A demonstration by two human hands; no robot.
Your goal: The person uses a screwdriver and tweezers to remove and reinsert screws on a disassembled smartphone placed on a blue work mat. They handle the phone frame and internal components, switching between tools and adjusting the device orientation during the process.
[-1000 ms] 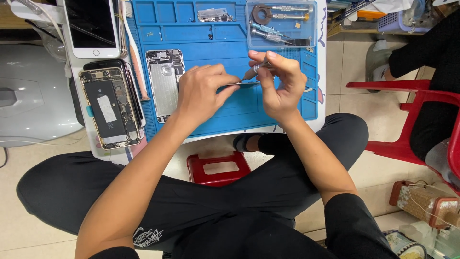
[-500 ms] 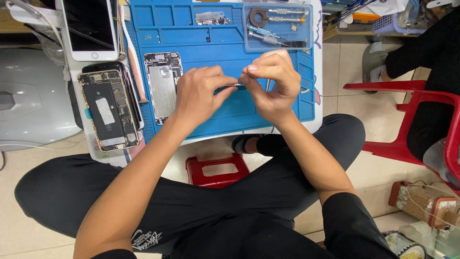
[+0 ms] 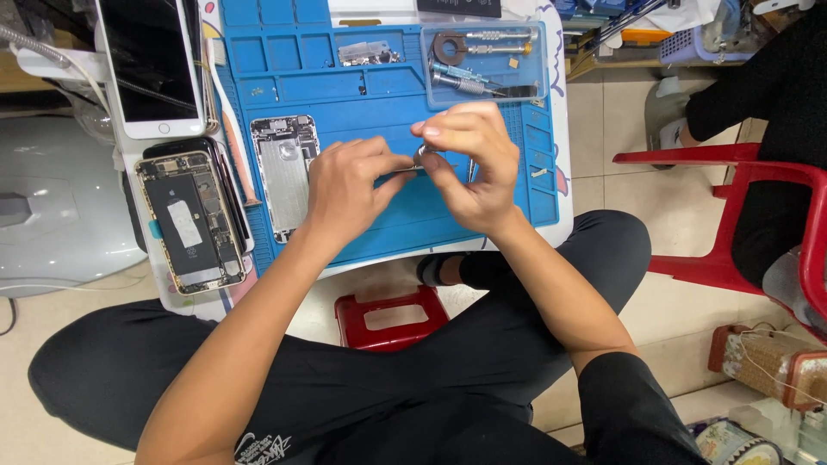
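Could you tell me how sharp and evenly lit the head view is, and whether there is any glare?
Head view: sharp and evenly lit; faint glare on the white phone's dark screen; left hand and right hand hide most of the small metal part.

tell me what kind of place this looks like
Most likely a phone repair bench. An opened phone with its insides showing lies beside a blue work mat, and a clear tray of small screwdrivers sits at the mat's far edge.

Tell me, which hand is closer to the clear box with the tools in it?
Right. The right hand sits just below the clear plastic tool box, its fingertips near the box's lower edge. The left hand lies farther away, lower and to the left over the blue mat.
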